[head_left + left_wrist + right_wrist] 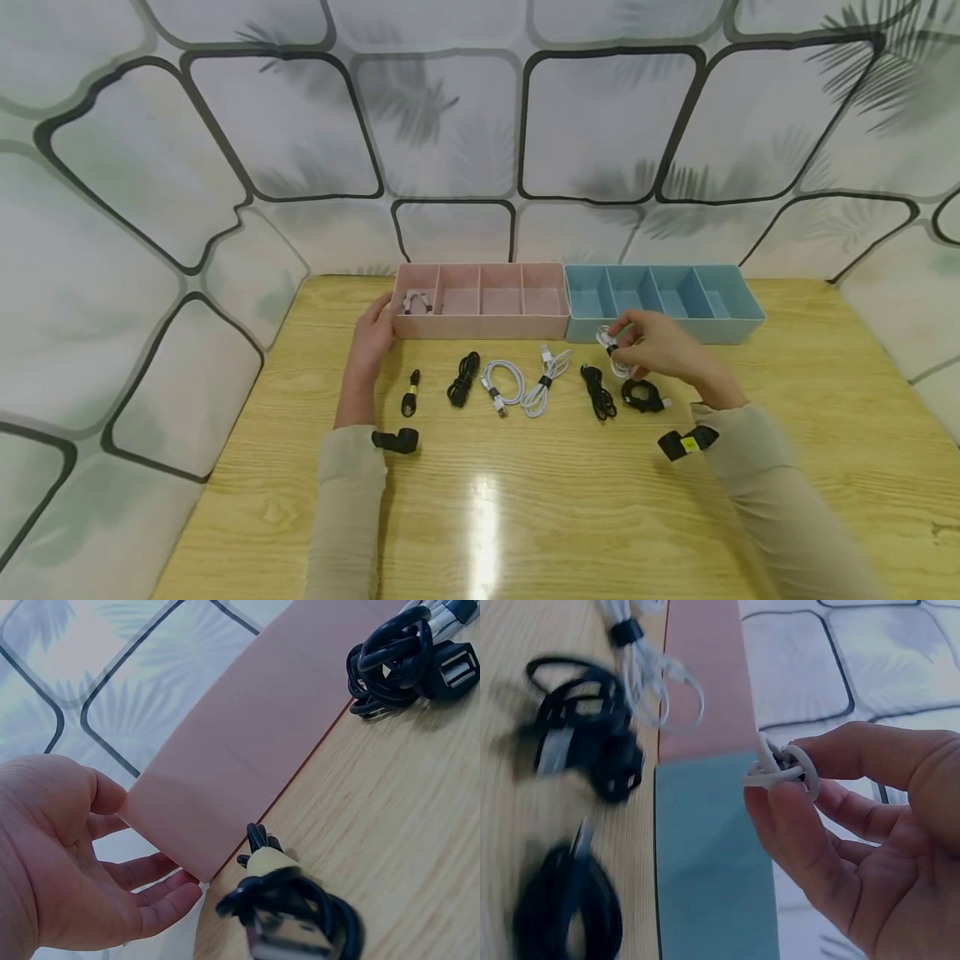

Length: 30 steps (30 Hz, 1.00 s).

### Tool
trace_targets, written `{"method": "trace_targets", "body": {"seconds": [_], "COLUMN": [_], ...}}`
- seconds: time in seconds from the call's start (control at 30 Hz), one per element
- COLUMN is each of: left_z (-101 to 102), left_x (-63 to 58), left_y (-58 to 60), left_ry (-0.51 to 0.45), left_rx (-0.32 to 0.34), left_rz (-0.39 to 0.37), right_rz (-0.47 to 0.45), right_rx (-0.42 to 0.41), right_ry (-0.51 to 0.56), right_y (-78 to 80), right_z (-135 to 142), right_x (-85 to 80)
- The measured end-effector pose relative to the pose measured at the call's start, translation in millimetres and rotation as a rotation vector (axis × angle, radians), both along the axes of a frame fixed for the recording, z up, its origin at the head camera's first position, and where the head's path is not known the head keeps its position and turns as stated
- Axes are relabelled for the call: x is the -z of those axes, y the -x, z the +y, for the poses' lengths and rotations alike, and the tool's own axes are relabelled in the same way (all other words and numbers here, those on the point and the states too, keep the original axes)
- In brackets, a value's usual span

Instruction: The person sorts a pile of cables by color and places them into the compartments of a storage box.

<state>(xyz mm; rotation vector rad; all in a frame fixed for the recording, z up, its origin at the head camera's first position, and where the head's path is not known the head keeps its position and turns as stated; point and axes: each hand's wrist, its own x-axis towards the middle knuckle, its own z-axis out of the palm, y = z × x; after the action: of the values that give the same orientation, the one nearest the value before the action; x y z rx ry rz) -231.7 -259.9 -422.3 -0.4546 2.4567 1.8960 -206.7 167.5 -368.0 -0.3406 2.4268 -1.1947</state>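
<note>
My right hand [657, 343] pinches a small bundled white cable [617, 350] between thumb and fingers, in front of the blue divided box [738, 332]. In the right wrist view, loops of that cable [780, 769] stick out past the fingertips. At the far left, my left hand [372, 333] touches the left end of the pink divided box [480, 327]. The left wrist view has its fingers [161, 900] fairly straight, tips at the box's corner. A white cable [417, 302] lies in the pink box's leftmost compartment.
Before the boxes lie a short black-and-yellow cable [410, 393], a black cable bundle [463, 379], two white cables, one coiled [504, 383] and one tied [546, 382], another black bundle [597, 393] and a black coil [643, 396]. A patterned wall covering [450, 125] rises behind the boxes.
</note>
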Motion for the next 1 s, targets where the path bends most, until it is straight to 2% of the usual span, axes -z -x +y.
{"method": "trace_targets", "body": {"seconds": [0.3, 0.5, 0.7, 0.73, 1.0], "left_z": [-0.4, 1.2, 0.5, 0.4, 0.8], "left_x": [-1.1, 0.2, 1.6, 1.4, 0.8], "left_y": [-0.9, 1.3, 3.2, 2.8, 0.7], "left_ry": [0.016, 0.022, 0.024, 0.020, 0.024], "left_rx": [-0.004, -0.002, -0.008, -0.008, -0.017], "left_rz": [0.007, 0.004, -0.008, -0.010, 0.013], "right_rz": [0.040, 0.010, 0.001, 0.014, 0.107], "right_rx": [-0.037, 0.006, 0.081, 0.094, 0.126], "right_ry": [0.092, 0.183, 0.266, 0.270, 0.276], "right_y": [25.9, 37.3, 51.2, 55.5, 68.0], "right_z": [-61.9, -95.8, -128.3, -133.0, -173.9], "right_x": [1.7, -0.1, 8.0, 13.3, 14.3]}}
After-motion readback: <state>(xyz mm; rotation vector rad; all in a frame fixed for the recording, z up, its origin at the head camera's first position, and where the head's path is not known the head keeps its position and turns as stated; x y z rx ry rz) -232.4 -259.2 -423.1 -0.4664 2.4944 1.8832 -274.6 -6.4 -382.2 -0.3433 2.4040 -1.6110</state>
